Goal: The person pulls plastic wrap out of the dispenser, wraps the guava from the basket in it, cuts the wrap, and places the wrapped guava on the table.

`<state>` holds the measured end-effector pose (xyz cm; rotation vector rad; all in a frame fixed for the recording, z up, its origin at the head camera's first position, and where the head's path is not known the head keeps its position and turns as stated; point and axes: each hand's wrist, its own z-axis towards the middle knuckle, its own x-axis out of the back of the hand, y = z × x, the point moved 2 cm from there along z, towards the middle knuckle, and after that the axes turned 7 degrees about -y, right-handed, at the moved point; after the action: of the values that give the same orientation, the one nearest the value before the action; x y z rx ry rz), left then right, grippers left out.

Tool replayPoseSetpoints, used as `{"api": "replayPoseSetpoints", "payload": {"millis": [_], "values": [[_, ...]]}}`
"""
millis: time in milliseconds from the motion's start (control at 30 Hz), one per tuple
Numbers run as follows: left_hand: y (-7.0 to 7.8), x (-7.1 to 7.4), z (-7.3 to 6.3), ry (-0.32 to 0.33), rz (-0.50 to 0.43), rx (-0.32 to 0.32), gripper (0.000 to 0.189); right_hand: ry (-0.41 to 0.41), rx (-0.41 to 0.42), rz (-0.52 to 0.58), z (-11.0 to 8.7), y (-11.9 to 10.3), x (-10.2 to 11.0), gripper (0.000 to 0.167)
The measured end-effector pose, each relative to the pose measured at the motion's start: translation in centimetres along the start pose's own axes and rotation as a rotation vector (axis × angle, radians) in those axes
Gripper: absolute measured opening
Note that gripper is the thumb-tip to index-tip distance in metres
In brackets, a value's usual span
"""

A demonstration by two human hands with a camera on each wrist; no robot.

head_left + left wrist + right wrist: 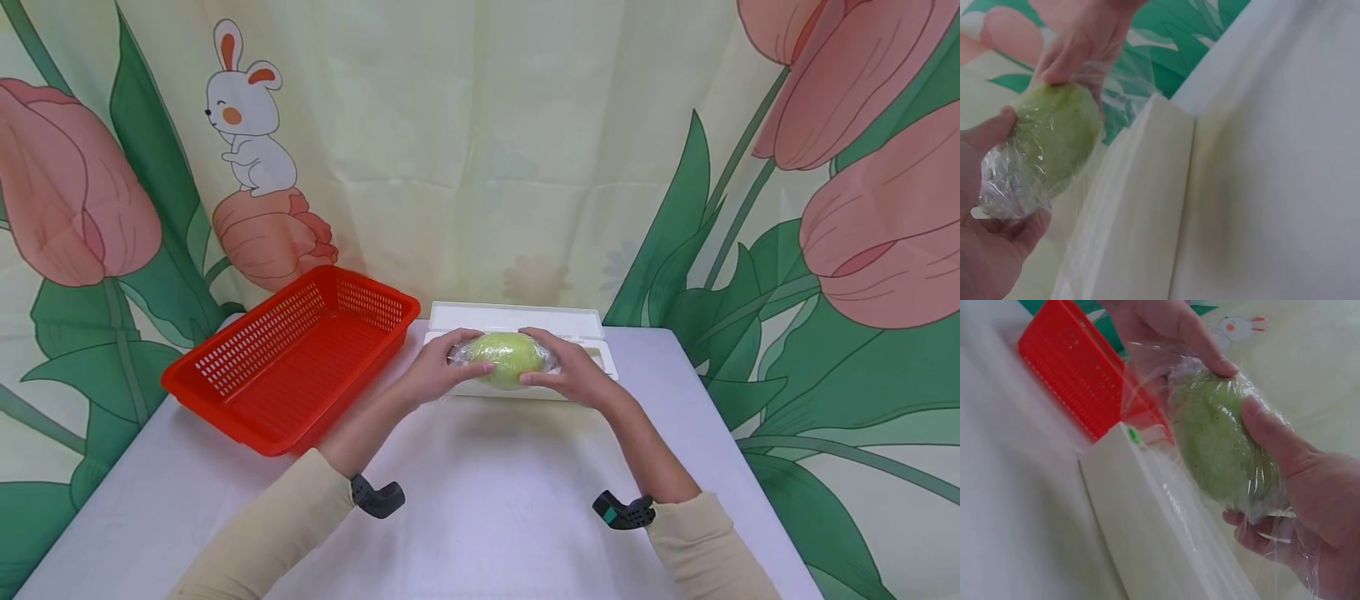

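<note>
A green oval fruit [507, 360] in clear plastic wrap [1013, 181] is held up between both hands, over a white box [517, 317]. My left hand [441, 367] grips its left end, thumb on the near side and fingers behind. On the other end, my right hand [573, 372] grips it in the same way. The wrap lies tight and glossy on the skin and bunches at the ends. Loose film hangs by the fingers in the right wrist view, and more film stretches along the box's top.
To the left stands a red plastic basket [292, 367] with slotted sides, on the white-covered table [480, 517]. A curtain [555, 167] printed with tulips and a rabbit hangs behind the table. Each wrist carries a black strap device, the left one [377, 497] near the sleeve cuff.
</note>
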<state>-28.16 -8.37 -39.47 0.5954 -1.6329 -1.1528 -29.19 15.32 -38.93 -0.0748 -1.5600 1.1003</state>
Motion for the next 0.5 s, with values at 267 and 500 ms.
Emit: {"api": "replayPoseSetpoints", "payload": {"millis": [267, 500], "values": [[-2.1, -1.3, -0.4, -0.013, -0.050, -0.004, 0.059, -0.046, -0.018, 0.092, -0.5, 1.4, -1.6, 0.060], [-3.6, -2.0, -0.7, -0.010, -0.034, 0.010, 0.058, -0.067, -0.075, 0.127, -0.6, 2.1, -3.1, 0.057]]}}
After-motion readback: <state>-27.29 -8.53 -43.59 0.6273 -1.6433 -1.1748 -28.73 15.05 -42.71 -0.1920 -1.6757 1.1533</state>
